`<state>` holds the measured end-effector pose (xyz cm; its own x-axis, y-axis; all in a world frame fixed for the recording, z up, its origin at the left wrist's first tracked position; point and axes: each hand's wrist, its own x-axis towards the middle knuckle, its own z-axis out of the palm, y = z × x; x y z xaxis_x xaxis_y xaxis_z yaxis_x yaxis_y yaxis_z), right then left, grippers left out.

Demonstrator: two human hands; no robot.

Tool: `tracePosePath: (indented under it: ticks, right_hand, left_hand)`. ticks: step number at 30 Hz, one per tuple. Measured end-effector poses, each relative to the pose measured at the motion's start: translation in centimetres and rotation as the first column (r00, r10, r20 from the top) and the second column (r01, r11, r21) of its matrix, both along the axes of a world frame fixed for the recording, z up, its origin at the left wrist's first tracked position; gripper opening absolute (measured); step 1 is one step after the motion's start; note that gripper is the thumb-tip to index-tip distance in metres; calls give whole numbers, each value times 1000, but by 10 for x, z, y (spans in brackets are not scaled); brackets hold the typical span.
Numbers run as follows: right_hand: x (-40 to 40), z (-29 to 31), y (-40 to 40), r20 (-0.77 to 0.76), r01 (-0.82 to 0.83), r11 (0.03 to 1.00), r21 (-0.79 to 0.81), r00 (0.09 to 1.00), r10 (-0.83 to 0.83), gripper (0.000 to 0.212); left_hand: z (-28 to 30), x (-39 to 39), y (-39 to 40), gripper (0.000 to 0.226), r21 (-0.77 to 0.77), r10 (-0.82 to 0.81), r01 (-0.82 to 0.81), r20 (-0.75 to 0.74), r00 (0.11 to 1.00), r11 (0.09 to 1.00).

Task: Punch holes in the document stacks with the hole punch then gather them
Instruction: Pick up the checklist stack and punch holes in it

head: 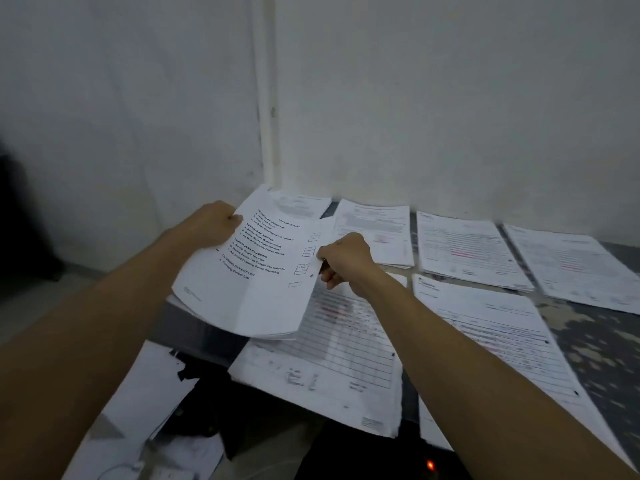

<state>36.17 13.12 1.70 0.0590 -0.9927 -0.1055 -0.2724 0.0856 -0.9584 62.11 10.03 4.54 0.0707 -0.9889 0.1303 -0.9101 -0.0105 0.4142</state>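
A: What is being seen nearest the camera?

B: A small orange light (430, 464) is glowing at the bottom edge, beside dark clutter that is too blurred to be named. Just beyond it, a gridded form (332, 355) is lying on the table (602, 344), with punched holes showing along its right edge.

A: And what is being held?

B: A held stack (249, 275) is being lifted clear of the table, over the gridded form. Its left edge is being gripped by the left hand (211, 223), thumb curled over the top sheet. Its right edge is being pinched by the right hand (343, 259), fingers curled beneath. A hole is showing near that edge, so this stack is probably punched already.

A: Which step is being worked, then?

B: Gathering is being carried out, it is judged. No hole punch is being seen anywhere.

A: What is being called for next?

B: The stack is being readied for laying onto another pile, edges squared. Further back, other stacks (464, 251) are lying side by side against the wall (450, 98), waiting for collection.
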Motion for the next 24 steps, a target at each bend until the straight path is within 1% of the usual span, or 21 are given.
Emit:
tracePosePath:
  ticks: [2, 5, 8, 10, 13, 15, 17, 21, 24]
  right_hand:
    - [22, -6, -3, -7, -26, 999, 22, 1000, 26, 7]
    - [52, -15, -6, -15, -67, 996, 55, 998, 68, 10]
    - [73, -22, -7, -8, -103, 989, 105, 995, 104, 12]
    - [83, -26, -6, -21, -123, 983, 134, 992, 127, 17]
    - [91, -28, -6, -87, -153, 972, 177, 982, 170, 24]
    - [91, -24, -7, -171, -183, 960, 211, 960, 220, 22]
    - [91, -17, -12, -240, -199, 957, 211, 939, 248, 22]
    - [88, -1, -33, -284, -145, 982, 122, 943, 174, 26]
    - [87, 7, -52, -334, -61, 996, 64, 939, 79, 13]
  left_hand:
    - [-5, 21, -1, 39, 30, -6, 4, 58, 998, 1000]
    - [-15, 50, 0, 39, 54, 4, -10, 110, 994, 998]
    - [-27, 74, -1, 30, 94, 14, -29, 154, 988, 995]
    - [-38, 86, -1, 28, 119, 16, -38, 182, 983, 992]
    - [-53, 96, -2, 26, 151, 23, -56, 210, 977, 987]
    - [-59, 98, -4, 25, 156, 33, -70, 224, 974, 985]
    - [-60, 100, -7, 25, 153, 42, -84, 258, 965, 985]
    - [-51, 102, -13, 28, 161, 68, -137, 375, 924, 977]
    - [-39, 96, -25, 32, 114, 103, -172, 453, 886, 978]
